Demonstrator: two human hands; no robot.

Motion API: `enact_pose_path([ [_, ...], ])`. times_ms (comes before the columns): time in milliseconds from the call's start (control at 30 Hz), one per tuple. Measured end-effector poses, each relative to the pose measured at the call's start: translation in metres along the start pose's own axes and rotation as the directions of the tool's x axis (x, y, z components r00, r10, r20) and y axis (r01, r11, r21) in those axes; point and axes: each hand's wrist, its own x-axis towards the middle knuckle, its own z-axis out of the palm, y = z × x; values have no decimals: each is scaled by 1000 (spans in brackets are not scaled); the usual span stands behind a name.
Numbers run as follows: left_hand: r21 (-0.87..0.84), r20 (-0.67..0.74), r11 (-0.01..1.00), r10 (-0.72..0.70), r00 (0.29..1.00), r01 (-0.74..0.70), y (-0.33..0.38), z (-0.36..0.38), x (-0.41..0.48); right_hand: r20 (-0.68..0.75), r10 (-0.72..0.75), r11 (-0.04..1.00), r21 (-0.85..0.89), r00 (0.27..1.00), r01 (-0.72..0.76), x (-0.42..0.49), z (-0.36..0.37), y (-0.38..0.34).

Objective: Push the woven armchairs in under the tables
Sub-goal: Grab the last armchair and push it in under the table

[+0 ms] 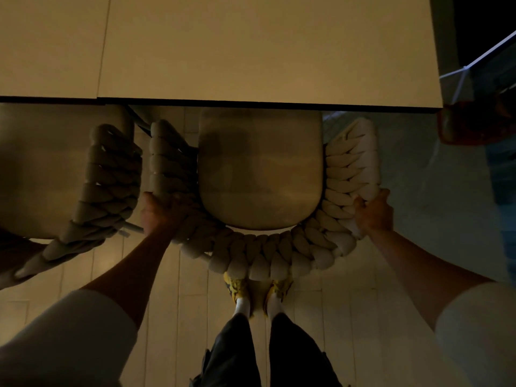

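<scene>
A woven armchair (268,255) with a thick braided cream backrest and a beige seat cushion (259,169) stands directly below me, its front tucked under the edge of a pale table (251,51). My left hand (156,212) grips the left curve of the braided back. My right hand (372,212) grips the right curve of the back. A second woven armchair (109,185) stands to the left, close beside the first, also partly under the table edge.
My feet in yellow shoes (258,291) stand just behind the chair on a pale tiled floor (173,303). At the right are a glass railing (474,68) and a reddish object (472,124) near the table's corner. Lighting is dim.
</scene>
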Motion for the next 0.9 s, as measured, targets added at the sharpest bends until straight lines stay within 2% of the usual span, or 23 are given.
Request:
enact_pose_path([
  [500,-20,45,999,-25,999,26,-3,-4,-9,4,3,1000,-10,1000,-3,-6,2,8],
  [900,-3,26,1000,-24,999,24,-1,-3,-6,18,16,999,-46,1000,-15,-1,5,8],
])
